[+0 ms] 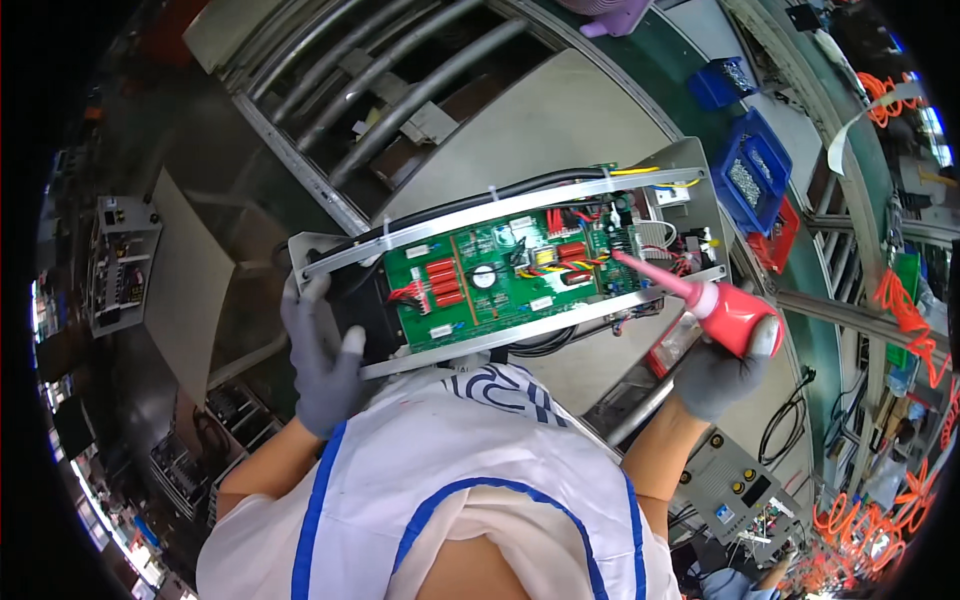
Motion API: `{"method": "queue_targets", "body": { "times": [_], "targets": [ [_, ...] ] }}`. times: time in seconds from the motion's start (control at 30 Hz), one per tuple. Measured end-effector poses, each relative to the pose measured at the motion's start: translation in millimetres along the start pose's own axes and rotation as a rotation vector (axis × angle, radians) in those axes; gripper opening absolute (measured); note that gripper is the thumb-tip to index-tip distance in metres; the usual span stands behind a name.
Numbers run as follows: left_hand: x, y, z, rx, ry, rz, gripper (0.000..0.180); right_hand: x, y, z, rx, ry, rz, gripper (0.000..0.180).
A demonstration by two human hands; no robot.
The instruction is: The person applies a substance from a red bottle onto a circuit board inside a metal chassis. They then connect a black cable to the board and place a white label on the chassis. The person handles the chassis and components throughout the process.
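Note:
An open metal chassis (440, 352) lies slantwise in front of my body, with a green circuit board (500, 312) inside. The board carries red components, a white round part and bundles of coloured wires. My left hand (325, 375), in a grey glove, grips the chassis at its left end, fingers on the outer edge and thumb at the near side. My right hand (715, 380), gloved too, is closed around a red squeeze bottle (735, 318). Its long pink nozzle (655, 273) points left, the tip over the wiring at the board's right end; whether it touches is unclear.
Blue bins (755, 175) of small metal parts and a red bin (775, 240) stand at the right. A roller conveyor (400, 115) runs beyond the chassis. A grey panelled unit (735, 490) sits at lower right; another open unit (125, 265) is far left. Orange coiled hoses (905, 315) hang right.

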State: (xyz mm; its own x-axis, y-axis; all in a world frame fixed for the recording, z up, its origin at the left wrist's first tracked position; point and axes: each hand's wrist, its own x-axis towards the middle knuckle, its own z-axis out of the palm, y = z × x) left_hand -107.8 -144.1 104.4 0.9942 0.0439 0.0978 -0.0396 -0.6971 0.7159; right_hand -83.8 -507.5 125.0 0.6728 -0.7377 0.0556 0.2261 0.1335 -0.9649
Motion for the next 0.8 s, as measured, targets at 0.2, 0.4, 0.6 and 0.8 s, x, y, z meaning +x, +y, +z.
{"method": "queue_targets", "body": {
  "times": [0.2,0.4,0.6,0.8],
  "targets": [
    [2.0,6.5,2.8,0.033,-0.018,-0.008,0.057,1.7,0.6,-1.0,-0.383,-0.187,-0.314,0.045],
    [2.1,7.4,1.6,0.073,-0.028,-0.025,0.056,3.1,2.1,26.6,-0.461,-0.417,-0.362,0.03],
    [3.1,10.4,2.5,0.042,-0.027,-0.047,0.057,6.8,4.0,30.9,-0.589,-0.564,-0.56,0.033],
    [2.4,7.9,2.9,0.024,-0.038,-0.039,0.057,3.7,-0.6,25.9,-0.56,-0.575,-0.636,0.034]
  ]
}}
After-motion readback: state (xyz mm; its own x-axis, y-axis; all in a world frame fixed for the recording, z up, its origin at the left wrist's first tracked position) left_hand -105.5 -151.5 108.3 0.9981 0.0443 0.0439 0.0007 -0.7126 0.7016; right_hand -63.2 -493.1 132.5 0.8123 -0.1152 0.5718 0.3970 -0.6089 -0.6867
